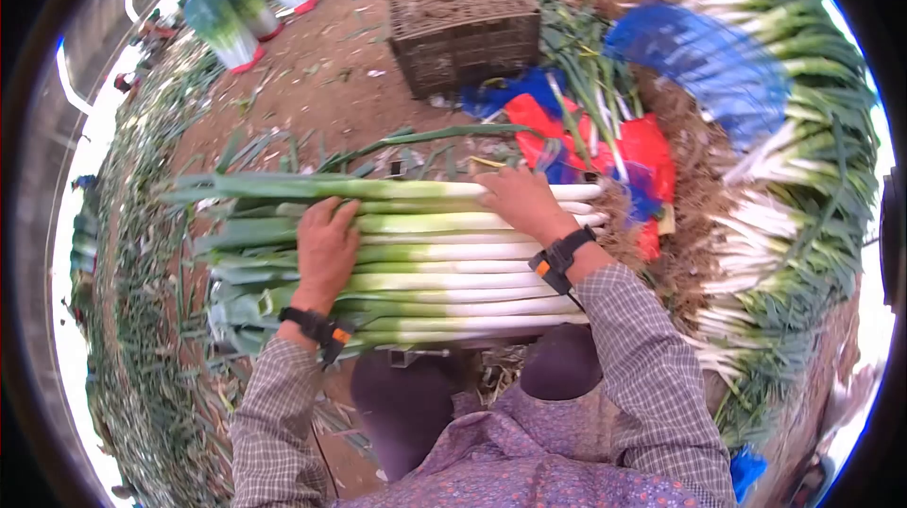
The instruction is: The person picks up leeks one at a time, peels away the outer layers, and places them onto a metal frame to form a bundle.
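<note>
A row of long green onions [444, 279] lies side by side in front of me, with leafy ends to the left and white ends to the right. My left hand [328, 248] rests across the green part of the stalks, thumb apart from the fingers and palm down. Over the white part, my right hand [526, 204] has its fingers curled on the farthest green onion [416, 189] of the row. Its fingertips are partly hidden by the hand. Both wrists wear black straps with a small orange-marked device.
An upturned brown plastic crate [463, 31] stands beyond the row. Red plastic sheeting [652, 154] and blue netting [704, 64] lie to the right, beside a large heap of green onions [803, 168]. Tied bundles [222, 26] stand back left. Leaf scraps [161, 319] litter the left ground.
</note>
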`<act>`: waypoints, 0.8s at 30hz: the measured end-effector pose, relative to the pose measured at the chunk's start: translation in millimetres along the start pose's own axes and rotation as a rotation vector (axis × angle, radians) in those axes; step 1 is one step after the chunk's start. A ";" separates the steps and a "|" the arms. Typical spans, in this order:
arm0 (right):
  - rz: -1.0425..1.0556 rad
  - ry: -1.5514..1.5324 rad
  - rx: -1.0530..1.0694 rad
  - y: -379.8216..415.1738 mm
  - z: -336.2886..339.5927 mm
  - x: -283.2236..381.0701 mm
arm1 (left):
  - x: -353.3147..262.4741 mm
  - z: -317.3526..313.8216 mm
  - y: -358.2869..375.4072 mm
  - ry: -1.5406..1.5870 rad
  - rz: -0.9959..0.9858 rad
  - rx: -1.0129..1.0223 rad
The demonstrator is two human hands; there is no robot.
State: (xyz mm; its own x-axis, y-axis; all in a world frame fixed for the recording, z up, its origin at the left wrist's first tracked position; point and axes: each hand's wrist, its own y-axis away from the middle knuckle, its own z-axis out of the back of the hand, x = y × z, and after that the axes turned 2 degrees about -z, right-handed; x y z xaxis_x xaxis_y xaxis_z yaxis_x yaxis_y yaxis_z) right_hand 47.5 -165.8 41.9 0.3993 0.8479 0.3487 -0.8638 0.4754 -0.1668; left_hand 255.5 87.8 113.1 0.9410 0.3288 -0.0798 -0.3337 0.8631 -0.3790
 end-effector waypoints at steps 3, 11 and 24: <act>-0.044 -0.150 0.143 3.6 11.4 -30.7 | 3.5 -5.9 1.2 -0.046 -0.006 -0.007; -0.209 -0.055 0.248 14.4 21.0 -9.4 | 3.8 10.6 -16.4 0.017 -0.040 0.098; -0.210 -0.127 0.321 11.1 10.7 -18.3 | 9.9 -16.7 -78.4 -0.215 -0.162 0.478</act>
State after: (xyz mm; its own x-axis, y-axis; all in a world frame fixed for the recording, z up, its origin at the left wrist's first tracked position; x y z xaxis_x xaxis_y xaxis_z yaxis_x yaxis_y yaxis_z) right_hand 27.3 -178.5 43.6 0.5534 0.6948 0.4593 -0.8277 0.5204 0.2101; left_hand 291.9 16.9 126.6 0.9666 0.2047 0.1540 -0.2206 0.9708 0.0945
